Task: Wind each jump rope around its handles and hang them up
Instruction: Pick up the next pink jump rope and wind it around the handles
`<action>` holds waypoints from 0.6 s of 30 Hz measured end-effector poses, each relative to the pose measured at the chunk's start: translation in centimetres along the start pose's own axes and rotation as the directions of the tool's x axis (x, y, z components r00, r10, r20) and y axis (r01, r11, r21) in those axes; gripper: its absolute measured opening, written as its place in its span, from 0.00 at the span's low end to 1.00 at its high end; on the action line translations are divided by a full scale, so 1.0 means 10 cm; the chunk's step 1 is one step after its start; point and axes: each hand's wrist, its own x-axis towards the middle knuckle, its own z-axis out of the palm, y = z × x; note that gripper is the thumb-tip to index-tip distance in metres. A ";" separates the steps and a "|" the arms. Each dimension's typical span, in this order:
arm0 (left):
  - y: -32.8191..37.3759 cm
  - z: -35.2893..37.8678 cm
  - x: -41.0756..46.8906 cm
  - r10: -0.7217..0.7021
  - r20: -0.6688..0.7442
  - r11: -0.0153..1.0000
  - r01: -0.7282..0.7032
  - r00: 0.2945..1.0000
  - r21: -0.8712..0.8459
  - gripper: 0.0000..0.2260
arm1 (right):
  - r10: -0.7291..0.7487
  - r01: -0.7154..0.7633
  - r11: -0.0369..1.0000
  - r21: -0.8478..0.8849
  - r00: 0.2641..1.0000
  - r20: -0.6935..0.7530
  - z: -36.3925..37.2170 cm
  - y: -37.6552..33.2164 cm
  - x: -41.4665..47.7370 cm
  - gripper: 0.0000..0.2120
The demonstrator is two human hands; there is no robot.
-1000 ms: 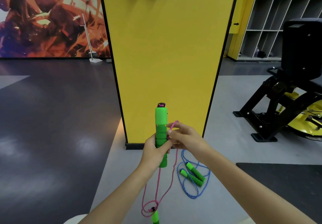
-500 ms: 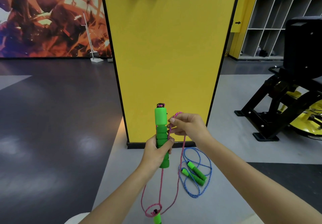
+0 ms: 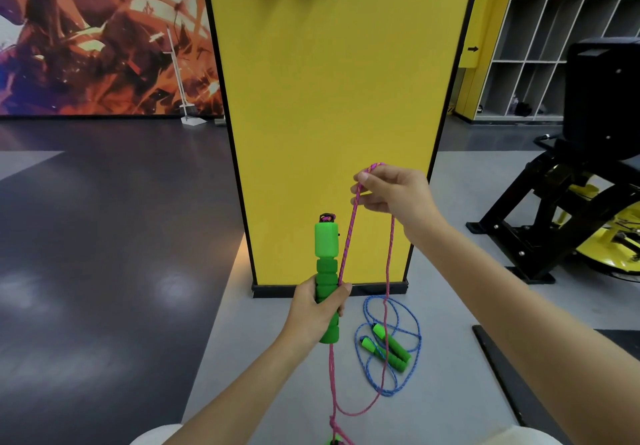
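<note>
Pink braided jump rope [image 3: 347, 250] held up before a yellow pillar [image 3: 339, 98] in a gym.

Orange mural wall [image 3: 97, 35] and dark floor [image 3: 104, 236] lie to the left, grey cubby shelves [image 3: 554, 46] and a black exercise machine [image 3: 571, 202] to the right. The left hand's [image 3: 320, 309] fingers wrap the upright green foam handle [image 3: 326, 261]. The rope rises from beside them to the right hand [image 3: 394, 191], whose fingers pinch its loop above the handle. A blue braided rope with green handles [image 3: 393, 346] lies on the grey floor [image 3: 450, 340] below those fingers.
</note>
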 end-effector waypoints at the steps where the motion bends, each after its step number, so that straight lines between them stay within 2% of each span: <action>1: -0.01 0.00 0.00 -0.001 0.004 1.000 0.001 1.000 -0.001 0.06 | -0.011 0.011 1.000 -0.001 1.000 -0.005 -0.01 -0.04 0.02 0.05; 12: -0.06 0.00 0.01 -0.006 0.014 1.000 0.006 1.000 0.003 0.07 | -0.175 0.176 0.984 0.006 0.983 -0.051 -0.08 -0.57 0.19 0.04; 15: -0.07 0.00 0.01 -0.006 0.009 1.000 0.006 1.000 0.016 0.06 | -0.221 0.227 0.971 0.077 0.972 -0.081 -0.08 -0.67 0.23 0.04; 18: -0.06 0.00 0.01 0.002 0.005 1.000 -0.002 1.000 0.020 0.07 | -0.148 0.155 0.961 0.227 0.988 -0.048 -0.05 -0.58 0.21 0.05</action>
